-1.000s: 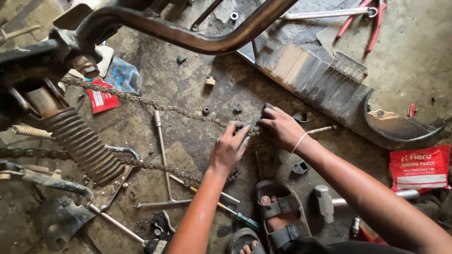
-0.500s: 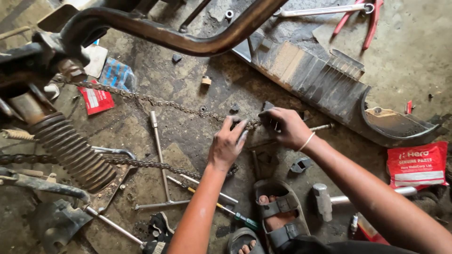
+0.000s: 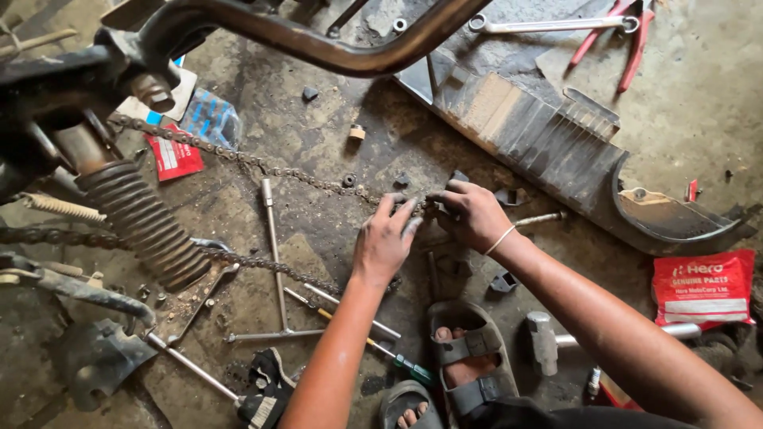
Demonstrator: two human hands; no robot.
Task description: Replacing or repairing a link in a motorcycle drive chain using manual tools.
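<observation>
My hands have hardly moved since a moment ago: they still sit on the same spot of the floor, and only my head has come a little lower, so the bike frame looks bigger at the top. My left hand lies flat on the dirty concrete floor with its fingers a bit spread, and the fingertips press down on the loose end of the drive chain. My right hand is curled up, and its fingers pinch the chain end together with a small dark part (I can't tell if it is a link or a clip, my fingers hide it). The chain runs from my hands up and left across the floor to the bike, past the black rubber fork boot. A second run of chain lies lower, near the T-handle wrench. A green-handled screwdriver lies by my sandalled foot, and a hammer lies just to the right of it. Farther off are a red packet, red pliers and a long spanner. I think I am at the step of working on the chain's end link. The next move, I think, needs my left hand to keep the chain from sliding while my right hand lines the little part up with care, since it is small and could slip away.
</observation>
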